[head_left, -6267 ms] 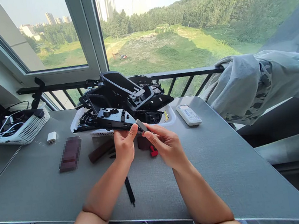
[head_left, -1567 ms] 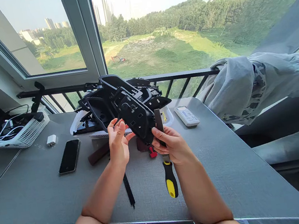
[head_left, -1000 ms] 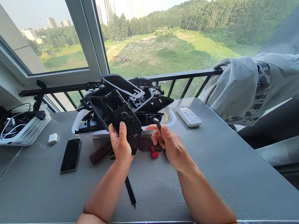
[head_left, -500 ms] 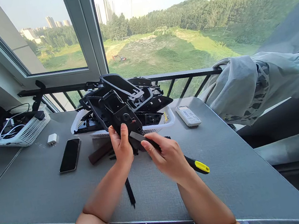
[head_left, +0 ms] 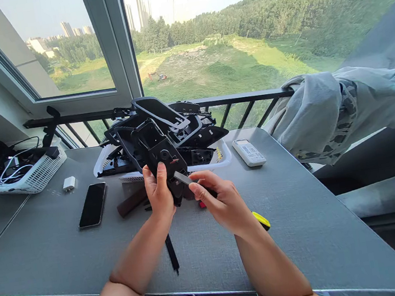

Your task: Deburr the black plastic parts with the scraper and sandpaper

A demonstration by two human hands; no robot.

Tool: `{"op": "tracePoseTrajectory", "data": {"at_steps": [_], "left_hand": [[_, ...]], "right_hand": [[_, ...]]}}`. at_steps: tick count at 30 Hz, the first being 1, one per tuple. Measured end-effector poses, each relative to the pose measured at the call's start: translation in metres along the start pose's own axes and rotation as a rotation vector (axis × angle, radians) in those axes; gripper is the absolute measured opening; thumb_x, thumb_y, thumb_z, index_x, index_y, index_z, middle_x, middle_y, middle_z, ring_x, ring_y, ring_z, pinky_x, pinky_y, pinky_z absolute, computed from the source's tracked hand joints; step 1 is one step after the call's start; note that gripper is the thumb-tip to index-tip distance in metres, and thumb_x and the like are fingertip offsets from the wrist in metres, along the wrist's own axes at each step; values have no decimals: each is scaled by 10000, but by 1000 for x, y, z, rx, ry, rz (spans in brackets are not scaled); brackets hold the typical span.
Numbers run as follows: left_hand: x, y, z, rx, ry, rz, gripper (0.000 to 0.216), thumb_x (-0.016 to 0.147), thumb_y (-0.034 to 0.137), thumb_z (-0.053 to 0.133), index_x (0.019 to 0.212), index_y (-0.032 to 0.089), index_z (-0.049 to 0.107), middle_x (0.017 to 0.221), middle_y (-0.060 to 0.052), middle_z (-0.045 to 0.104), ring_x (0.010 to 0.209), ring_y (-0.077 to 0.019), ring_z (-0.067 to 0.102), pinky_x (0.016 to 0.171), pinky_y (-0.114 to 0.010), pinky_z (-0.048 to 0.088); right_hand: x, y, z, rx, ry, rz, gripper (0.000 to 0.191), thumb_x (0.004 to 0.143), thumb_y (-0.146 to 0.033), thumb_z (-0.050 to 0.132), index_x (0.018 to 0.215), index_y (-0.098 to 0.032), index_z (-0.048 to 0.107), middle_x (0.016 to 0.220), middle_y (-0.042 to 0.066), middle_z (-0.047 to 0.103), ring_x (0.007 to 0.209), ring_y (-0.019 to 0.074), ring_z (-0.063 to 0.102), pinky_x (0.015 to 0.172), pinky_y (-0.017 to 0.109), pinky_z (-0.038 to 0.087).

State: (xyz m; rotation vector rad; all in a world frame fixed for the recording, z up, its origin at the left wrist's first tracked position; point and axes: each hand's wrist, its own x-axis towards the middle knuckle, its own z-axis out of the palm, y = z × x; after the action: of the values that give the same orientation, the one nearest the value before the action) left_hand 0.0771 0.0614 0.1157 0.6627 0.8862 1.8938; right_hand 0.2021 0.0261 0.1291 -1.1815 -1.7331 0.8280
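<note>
My left hand (head_left: 159, 188) is closed round the lower end of a long black moulded plastic part (head_left: 165, 154), thumb on its face. The part is tilted, its upper end in front of a heap of similar parts. My right hand (head_left: 217, 197) grips a flat grey metal file (head_left: 182, 177), whose black and yellow handle (head_left: 262, 218) shows behind the wrist. The file's blade tip lies against or just over the part's right edge; contact is hard to tell. Beneath the hands, a brown bar-shaped piece (head_left: 131, 202) and a thin black strip (head_left: 172, 254) lie on the table.
A white basket (head_left: 223, 156) heaped with black plastic parts (head_left: 195, 131) stands by the window railing. At left are a phone (head_left: 93, 205), a white charger (head_left: 69, 183) and another filled basket (head_left: 43, 173). A white handheld device (head_left: 249, 152) lies at right, near a grey cloth (head_left: 311, 116).
The file's blade has slid slightly up along the part's edge, and its handle has swung left behind my right wrist. A small red thing now shows below the hands. My left hand barely shifts.
</note>
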Motion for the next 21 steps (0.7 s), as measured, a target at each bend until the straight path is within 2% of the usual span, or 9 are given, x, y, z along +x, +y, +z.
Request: {"op": "tracePoseTrajectory", "data": {"at_steps": [3, 6, 9, 12, 14, 18, 21], "left_hand": [[0, 4, 0, -44, 4, -84, 462, 644, 541, 807, 854, 217, 554, 718, 49, 667, 536, -85, 591, 510, -196, 431], [1, 8, -1, -119, -80, -154, 514, 595, 539, 838, 875, 214, 554, 746, 44, 662, 562, -93, 606, 537, -211, 459], [1, 11, -3, -130, -241, -208, 570, 524, 396, 903, 952, 225, 567, 823, 26, 679, 643, -121, 641, 588, -240, 495], [2, 12, -5, -85, -330, -248, 542, 527, 251, 883, 974, 231, 578, 841, 24, 673, 686, -134, 644, 604, -250, 503], [2, 11, -4, -75, -322, -258, 509, 548, 253, 855, 977, 236, 582, 824, 29, 666, 673, -134, 635, 594, -251, 501], [2, 8, 0, -83, -205, -248, 427, 596, 380, 821, 921, 226, 592, 743, 41, 650, 595, -116, 604, 548, -232, 472], [1, 7, 1, -83, -181, -216, 486, 596, 509, 829, 921, 229, 598, 754, 37, 658, 608, -121, 615, 589, -250, 487]], "right_hand": [[5, 4, -1, 247, -58, 49, 361, 911, -512, 528, 1070, -197, 605, 618, -32, 560, 540, 128, 508, 510, 252, 396], [10, 6, -1, 419, -73, 102, 488, 869, -568, 566, 1184, -195, 565, 596, -42, 561, 501, 118, 458, 456, 250, 329], [14, 6, -2, 510, -53, 137, 610, 839, -581, 598, 1291, -178, 524, 574, -51, 562, 457, 100, 389, 425, 248, 258], [15, 5, -4, 564, -48, 158, 696, 819, -581, 626, 1356, -158, 494, 590, -44, 583, 442, 86, 353, 419, 247, 239], [15, 4, -5, 580, -40, 164, 719, 809, -585, 638, 1369, -156, 499, 601, -38, 597, 436, 80, 334, 416, 245, 238], [15, 5, -5, 574, -28, 154, 666, 807, -585, 640, 1318, -163, 576, 612, -24, 617, 433, 77, 324, 414, 245, 261], [15, 7, -3, 537, 18, 127, 610, 813, -575, 631, 1270, -171, 628, 620, -12, 640, 445, 81, 333, 416, 244, 275]]}}
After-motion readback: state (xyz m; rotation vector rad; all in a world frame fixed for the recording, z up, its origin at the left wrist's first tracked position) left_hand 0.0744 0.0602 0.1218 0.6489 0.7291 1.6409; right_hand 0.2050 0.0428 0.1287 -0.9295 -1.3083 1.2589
